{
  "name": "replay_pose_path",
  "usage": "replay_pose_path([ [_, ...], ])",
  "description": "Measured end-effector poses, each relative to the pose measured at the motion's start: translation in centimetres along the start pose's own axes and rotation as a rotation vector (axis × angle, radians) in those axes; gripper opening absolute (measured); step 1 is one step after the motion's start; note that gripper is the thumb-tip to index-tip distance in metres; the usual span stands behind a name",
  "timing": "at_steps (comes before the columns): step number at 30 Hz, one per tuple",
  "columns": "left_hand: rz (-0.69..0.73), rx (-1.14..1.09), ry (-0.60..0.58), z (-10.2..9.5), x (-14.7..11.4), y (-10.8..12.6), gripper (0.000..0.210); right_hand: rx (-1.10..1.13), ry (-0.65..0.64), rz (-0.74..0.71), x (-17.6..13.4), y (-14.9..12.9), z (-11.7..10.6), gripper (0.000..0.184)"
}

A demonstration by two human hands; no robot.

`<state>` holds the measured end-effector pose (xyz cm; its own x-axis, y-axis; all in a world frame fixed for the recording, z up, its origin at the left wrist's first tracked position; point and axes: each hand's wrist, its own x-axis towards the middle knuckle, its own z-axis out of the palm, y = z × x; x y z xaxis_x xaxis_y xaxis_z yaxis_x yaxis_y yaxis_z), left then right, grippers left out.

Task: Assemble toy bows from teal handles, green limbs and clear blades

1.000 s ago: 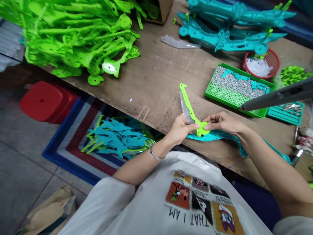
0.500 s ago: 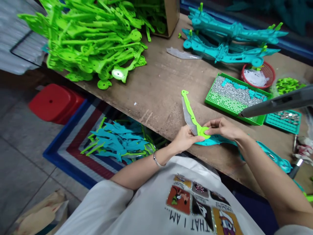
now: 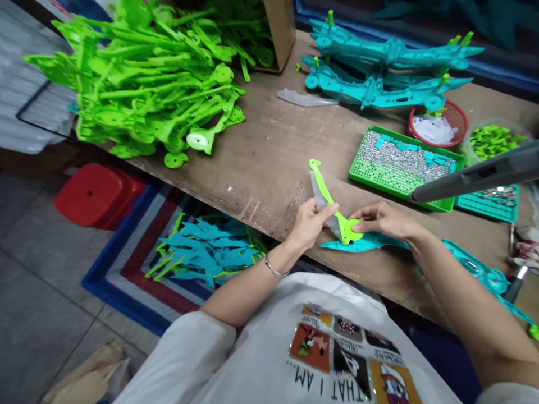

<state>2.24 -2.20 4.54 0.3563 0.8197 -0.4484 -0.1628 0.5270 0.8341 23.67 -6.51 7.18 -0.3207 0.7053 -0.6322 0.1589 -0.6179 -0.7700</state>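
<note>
A long lime-green plastic arm (image 3: 323, 184) with a round disc end stands up from the table's front edge, a clear plastic blade (image 3: 317, 192) lying along its left side. My left hand (image 3: 309, 224) is closed around the middle of this arm, thumb on top. Fingers of my right hand (image 3: 381, 220) pinch the round disc at its lower end. Beneath both hands lies a flat teal plastic piece (image 3: 374, 240), partly covered by the right hand and forearm. More teal plastic parts (image 3: 474, 266) lie to the right of my right forearm.
A big heap of green arms (image 3: 160, 84) fills the table's left, by a cardboard box (image 3: 280, 33). Teal frames (image 3: 379, 90) stand at the back. A green tray (image 3: 391, 168) holds small metal parts; a grey tool (image 3: 475, 174) juts over it. A red stool (image 3: 99, 193) stands left.
My left hand has slid up from the disc end to the middle of the green arm. The right hand keeps its pinch on the disc. The whole view has shifted slightly.
</note>
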Motion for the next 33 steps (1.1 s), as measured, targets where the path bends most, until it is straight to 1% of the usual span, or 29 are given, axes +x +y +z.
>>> replay_pose_path([
  [3,-0.04,-0.043,-0.028,0.5,-0.1,0.1,0.052,0.011,-0.028,0.009,0.1,0.1,-0.8,0.045],
  [5,-0.106,-0.048,-0.1,0.6,-0.4,0.1,0.054,-0.006,-0.026,0.003,0.1,0.1,-1.2,0.046],
  [7,-0.142,-0.029,-0.189,0.5,-0.8,-0.2,0.058,-0.024,-0.012,-0.006,0.1,0.1,-1.5,0.048],
  [9,-0.133,-0.018,-0.243,0.5,-1.0,-0.8,0.063,-0.039,0.004,-0.017,0.3,0.1,-1.6,0.05],
  [10,-0.123,-0.019,-0.25,0.4,-1.1,-1.1,0.064,-0.049,0.004,-0.023,0.3,0.0,-1.6,0.051],
  [14,-0.124,-0.028,-0.244,0.4,-1.3,-1.6,0.062,-0.089,-0.024,-0.023,0.4,-0.3,-1.3,0.052],
  [17,-0.146,-0.032,-0.214,0.2,-1.1,-0.8,0.063,-0.115,-0.031,-0.042,0.2,-0.6,-1.3,0.05],
  [19,-0.143,-0.057,-0.159,0.2,-0.6,-0.1,0.06,-0.14,-0.042,-0.066,0.0,-0.8,-1.5,0.048],
  [21,-0.113,-0.079,-0.112,0.2,0.1,0.3,0.058,-0.186,-0.027,-0.075,-0.2,-0.9,-1.6,0.048],
  [23,-0.086,-0.076,-0.101,0.4,0.9,0.4,0.058,-0.268,0.03,-0.081,-0.5,-0.8,-1.5,0.047],
  [25,-0.072,-0.058,-0.1,0.7,1.6,0.1,0.059,-0.381,0.143,-0.118,-1.0,-0.4,-0.7,0.044],
  [26,-0.064,-0.044,-0.097,0.8,1.8,0.0,0.058,-0.443,0.226,-0.147,-1.5,0.0,-0.1,0.042],
  [27,-0.058,-0.028,-0.092,0.9,2.0,-0.2,0.057,-0.499,0.337,-0.183,-2.0,0.5,0.7,0.038],
  [28,-0.056,-0.01,-0.086,1.0,2.1,-0.4,0.056,-0.544,0.482,-0.22,-2.6,1.0,1.5,0.033],
  [29,-0.057,0.008,-0.08,1.1,2.2,-0.5,0.056,-0.567,0.665,-0.255,-3.2,1.6,2.2,0.028],
  [30,-0.06,0.023,-0.074,1.1,2.3,-0.6,0.055,-0.554,0.881,-0.291,-3.8,2.2,2.9,0.025],
  [32,-0.069,0.048,-0.066,1.0,2.4,-0.8,0.055,-0.406,1.326,-0.401,-4.9,2.8,3.5,0.024],
  [33,-0.067,0.057,-0.066,1.0,2.5,-0.9,0.054,-0.294,1.488,-0.477,-5.2,2.7,3.5,0.031],
])
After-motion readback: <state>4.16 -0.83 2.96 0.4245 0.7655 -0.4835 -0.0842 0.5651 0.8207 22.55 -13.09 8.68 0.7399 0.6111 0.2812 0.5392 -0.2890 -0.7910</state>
